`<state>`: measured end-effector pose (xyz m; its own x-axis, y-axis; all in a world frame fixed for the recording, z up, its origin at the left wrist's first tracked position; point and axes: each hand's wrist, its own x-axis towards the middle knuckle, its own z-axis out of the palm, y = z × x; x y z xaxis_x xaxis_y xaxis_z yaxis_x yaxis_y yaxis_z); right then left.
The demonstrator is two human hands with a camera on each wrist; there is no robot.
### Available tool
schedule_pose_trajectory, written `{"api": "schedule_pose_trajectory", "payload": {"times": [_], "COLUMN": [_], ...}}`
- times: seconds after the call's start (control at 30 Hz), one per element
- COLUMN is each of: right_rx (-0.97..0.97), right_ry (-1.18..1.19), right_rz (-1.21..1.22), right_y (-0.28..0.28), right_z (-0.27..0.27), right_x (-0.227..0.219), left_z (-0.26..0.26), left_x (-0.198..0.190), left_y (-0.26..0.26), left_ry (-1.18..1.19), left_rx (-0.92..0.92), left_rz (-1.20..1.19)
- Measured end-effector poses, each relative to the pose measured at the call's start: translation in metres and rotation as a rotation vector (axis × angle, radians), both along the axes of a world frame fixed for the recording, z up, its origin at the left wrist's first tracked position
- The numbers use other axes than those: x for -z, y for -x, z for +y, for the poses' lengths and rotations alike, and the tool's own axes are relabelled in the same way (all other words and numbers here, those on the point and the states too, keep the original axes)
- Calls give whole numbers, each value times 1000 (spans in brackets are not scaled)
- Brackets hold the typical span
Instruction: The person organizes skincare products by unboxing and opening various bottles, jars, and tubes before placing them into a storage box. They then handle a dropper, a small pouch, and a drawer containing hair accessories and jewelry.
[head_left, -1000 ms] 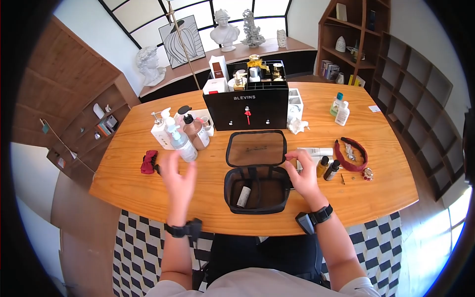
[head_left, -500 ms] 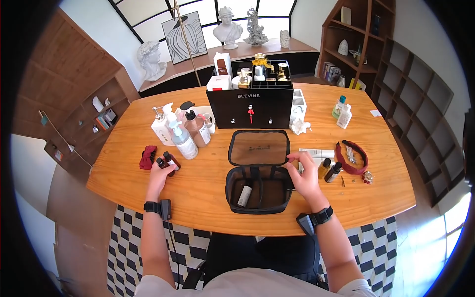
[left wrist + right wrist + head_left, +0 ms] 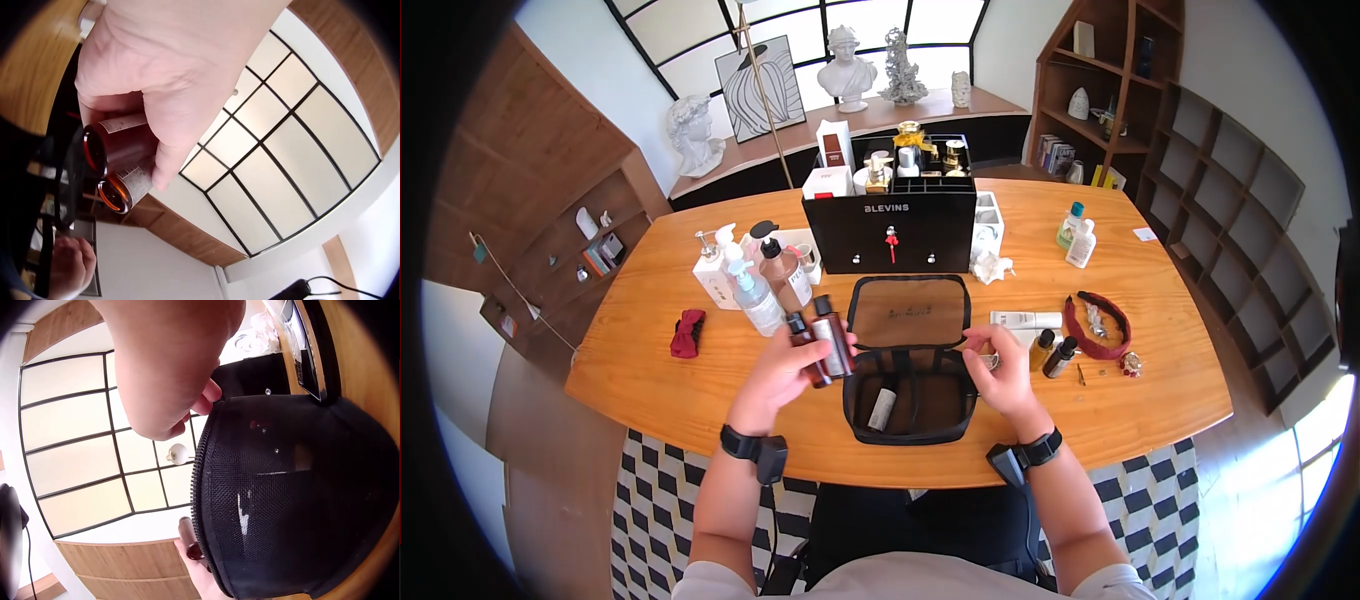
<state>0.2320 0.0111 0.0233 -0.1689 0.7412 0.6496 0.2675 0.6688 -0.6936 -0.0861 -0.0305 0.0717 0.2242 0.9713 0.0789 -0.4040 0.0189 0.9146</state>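
Observation:
My left hand (image 3: 772, 372) holds two small red-brown bottles side by side, a larger bottle (image 3: 832, 342) and a smaller bottle (image 3: 816, 374), both with black caps. They are tilted above the table, just left of a black mesh cosmetic bag (image 3: 908, 437). The left wrist view shows the bottles' round bases (image 3: 95, 150) beyond the thumb. Inside the bag's left compartment lies a white cylindrical container (image 3: 882, 409); the lid (image 3: 910, 310) is folded back. At the bag's right rear corner is my right hand (image 3: 1003, 375), its fingertips right at the rim; whether they pinch it, I cannot tell.
Pump bottles (image 3: 758, 300) stand behind my left hand, with a dark red bow (image 3: 688, 333) farther left. A black cosmetics organizer (image 3: 890, 235) stands behind the bag. To the right lie a white tube (image 3: 1026, 320), two small bottles (image 3: 1059, 357) and a red headband (image 3: 1116, 350).
My left hand reached down beside the bow, took hold of the two red-brown bottles, and carried them right toward the bag. My right hand has stayed at the bag's corner.

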Motion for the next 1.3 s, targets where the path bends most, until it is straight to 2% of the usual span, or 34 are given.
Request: {"api": "schedule_pose_trajectory", "payload": {"times": [0.1, 0.27, 0.4, 0.53, 0.7, 0.8, 0.9, 1.03, 1.2, 1.3], "right_rx": [-12, 0, 2, 9, 12, -55, -181, -198, -173, -155], "right_ry": [-10, 51, 17, -44, -212, -202, -144, -207, -172, -129], "right_rz": [48, 23, -28, -73, -139, -302, -397, -419, -304, -255], "right_y": [1, 0, 1, 6, 16, 26, 42, 55, 54, 47], "right_z": [3, 2, 2, -1, 4, -3, -11, -2, 8, 10], "right_x": [6, 5, 4, 4, -1, -28, -52, -46, -24, -14], "left_z": [21, 46, 49, 48, 48, 49, 55, 55, 59, 56], "left_x": [-3, 6, 31, 34, 39, 42, 56, 59, 72, 64], "left_y": [-25, -43, -30, -26, -31, -37, -38, -42, -42, -47], "left_ry": [72, 13, -28, -8, 24, 5, -5, 19, 25, 53], "left_rx": [120, 221, 317, 310, 339, 344, 275, 222, 145, 127], "left_rz": [8, 65, -106, -161, -79, 1, 75, -33, 22, -44]}}
